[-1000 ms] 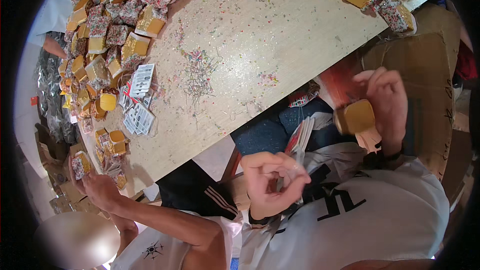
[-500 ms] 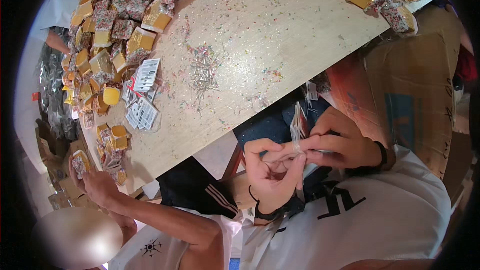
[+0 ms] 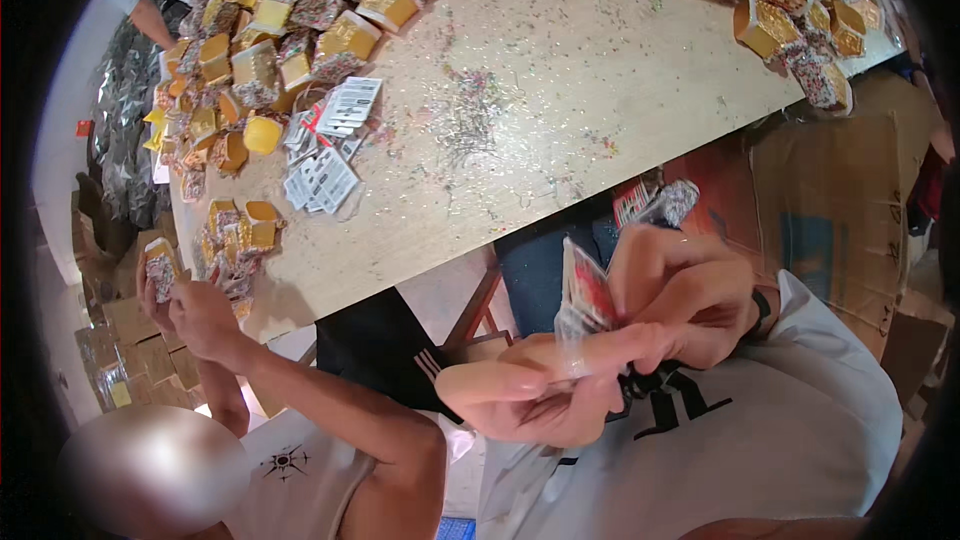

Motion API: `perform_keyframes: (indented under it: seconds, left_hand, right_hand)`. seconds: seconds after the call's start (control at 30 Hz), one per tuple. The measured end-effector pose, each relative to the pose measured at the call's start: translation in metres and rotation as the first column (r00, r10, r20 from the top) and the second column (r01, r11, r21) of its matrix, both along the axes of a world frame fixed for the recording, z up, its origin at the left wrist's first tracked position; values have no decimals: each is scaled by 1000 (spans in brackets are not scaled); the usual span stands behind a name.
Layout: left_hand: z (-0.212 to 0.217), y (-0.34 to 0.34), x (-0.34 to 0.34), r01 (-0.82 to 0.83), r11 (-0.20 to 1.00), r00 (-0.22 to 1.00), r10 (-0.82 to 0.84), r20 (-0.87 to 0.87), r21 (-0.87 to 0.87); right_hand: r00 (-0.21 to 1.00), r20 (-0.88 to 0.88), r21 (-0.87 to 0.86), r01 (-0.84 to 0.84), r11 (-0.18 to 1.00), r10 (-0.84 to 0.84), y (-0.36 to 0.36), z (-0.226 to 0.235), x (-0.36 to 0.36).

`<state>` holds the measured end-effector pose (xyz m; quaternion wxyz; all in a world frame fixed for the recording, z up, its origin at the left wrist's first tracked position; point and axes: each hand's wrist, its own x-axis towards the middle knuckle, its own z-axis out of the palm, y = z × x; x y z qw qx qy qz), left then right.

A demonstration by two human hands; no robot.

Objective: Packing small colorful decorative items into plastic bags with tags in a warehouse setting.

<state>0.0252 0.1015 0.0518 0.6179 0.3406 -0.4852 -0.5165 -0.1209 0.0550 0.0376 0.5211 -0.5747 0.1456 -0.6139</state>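
Observation:
In front of my chest, both hands meet around a small bundle of thin printed tags [image 3: 588, 292] with clear plastic about it. My left hand [image 3: 535, 405] is lower and to the left, its thumb and fingers closed at the bundle's bottom end. On the other side, my right hand [image 3: 690, 290] is curled, with fingers pressed against the same end. Motion smears the fingertips, so the exact grip is partly hidden. The bundle stands up from between the hands, red print facing right.
On the table [image 3: 420, 220], loose white tags [image 3: 325, 180] lie near a heap of gold, sprinkle-covered ornaments [image 3: 255, 50]. Pins [image 3: 470, 130] and glitter are scattered mid-table. At left, another person's hands [image 3: 200, 315] hold an ornament. A cardboard box [image 3: 830, 220] stands right.
My view has shifted, so the table's contents sit farther right. My left hand has moved down and left and turned, while the tag bundle now shows its red face.

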Motion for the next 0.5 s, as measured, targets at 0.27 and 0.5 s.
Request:
perform_keyframes:
  seconds: [0.27, 0.5]
  left_hand:
    - [35, 4, 16, -110, 966, 984, 139, 112, -235]
    - [21, 4, 23, -144, 974, 974, 171, -146, 175]
  right_hand:
    - [940, 237, -59, -238, 969, 245, 1, 23, 32]
    - [962, 183, 179, -234, 956, 201, -3, -2, 20]
